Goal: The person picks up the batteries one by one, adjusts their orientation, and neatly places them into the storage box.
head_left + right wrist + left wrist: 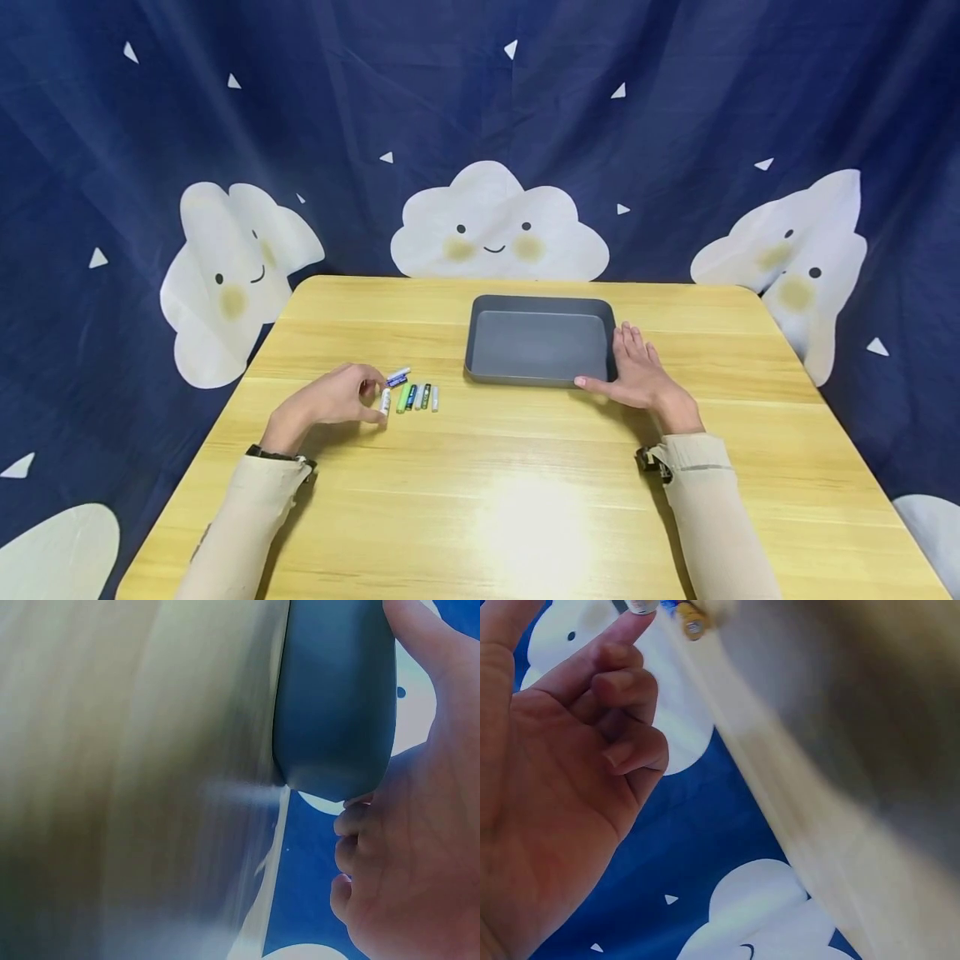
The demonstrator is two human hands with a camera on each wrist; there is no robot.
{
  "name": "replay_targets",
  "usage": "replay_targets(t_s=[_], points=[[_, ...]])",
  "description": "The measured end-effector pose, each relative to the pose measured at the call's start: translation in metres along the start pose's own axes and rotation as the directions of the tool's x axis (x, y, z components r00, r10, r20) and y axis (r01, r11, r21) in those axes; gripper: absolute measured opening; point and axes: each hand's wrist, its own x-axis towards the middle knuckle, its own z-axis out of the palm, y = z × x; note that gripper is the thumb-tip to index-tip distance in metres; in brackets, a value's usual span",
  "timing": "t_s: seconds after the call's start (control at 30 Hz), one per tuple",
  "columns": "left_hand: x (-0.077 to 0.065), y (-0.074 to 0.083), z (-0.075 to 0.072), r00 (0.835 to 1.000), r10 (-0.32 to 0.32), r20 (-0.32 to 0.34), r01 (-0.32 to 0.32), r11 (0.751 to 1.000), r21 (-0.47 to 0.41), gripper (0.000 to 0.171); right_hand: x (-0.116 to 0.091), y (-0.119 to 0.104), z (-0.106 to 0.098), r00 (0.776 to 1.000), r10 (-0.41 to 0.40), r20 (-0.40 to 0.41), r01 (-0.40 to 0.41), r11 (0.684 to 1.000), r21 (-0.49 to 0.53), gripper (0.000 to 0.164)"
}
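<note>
My left hand [341,395] pinches a white battery [386,402] endwise between thumb and index finger, low over the table. The other fingers curl toward the palm in the left wrist view. Just right of it stand in a row a green battery [403,397], a blue one [412,397] and several others; two more lie slanted behind them, a blue one [397,382] among these. My right hand [637,375] rests against the right side of a dark grey rectangular tray [517,382], fingers straight along the wall and thumb at the near right corner.
A light wooden table [480,450] carries everything, with a bright glare patch near its front. Behind it hangs a dark blue curtain [450,92] with white clouds and triangles. Both forearms, in beige sleeves [712,500], reach over the table from the near side.
</note>
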Motion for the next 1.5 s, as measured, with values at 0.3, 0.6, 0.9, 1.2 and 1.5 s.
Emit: replay_targets(t_s=[0.3, 0.6, 0.9, 1.2, 1.5], points=[[0.021, 0.019, -0.013, 0.993, 0.062, -0.1, -0.059, 0.998, 0.034, 0.041, 0.0, 0.0, 0.0, 1.0, 0.0, 0.002, 0.0, 1.0, -0.005, 0.129], [0.049, 0.035, -0.021, 0.979, 0.11, -0.172, -0.101, 0.993, 0.059, 0.047, 0.001, -0.001, 0.0, 1.0, -0.001, -0.004, 0.001, 1.0, -0.009, 0.129], [0.073, 0.051, -0.021, 0.975, 0.122, -0.183, -0.11, 0.991, 0.072, 0.048, 0.001, -0.002, 0.001, 1.0, -0.01, -0.017, 0.01, 1.0, -0.024, 0.128], [0.098, 0.07, -0.016, 0.981, 0.115, -0.157, -0.107, 0.993, 0.058, 0.056, 0.0, -0.002, 0.0, 1.0, -0.011, -0.009, 0.011, 1.0, -0.016, 0.128], [0.125, 0.08, -0.013, 0.978, 0.124, -0.168, -0.114, 0.991, 0.068, 0.057, -0.001, -0.003, -0.001, 1.0, -0.004, -0.006, 0.004, 1.0, -0.017, 0.129]])
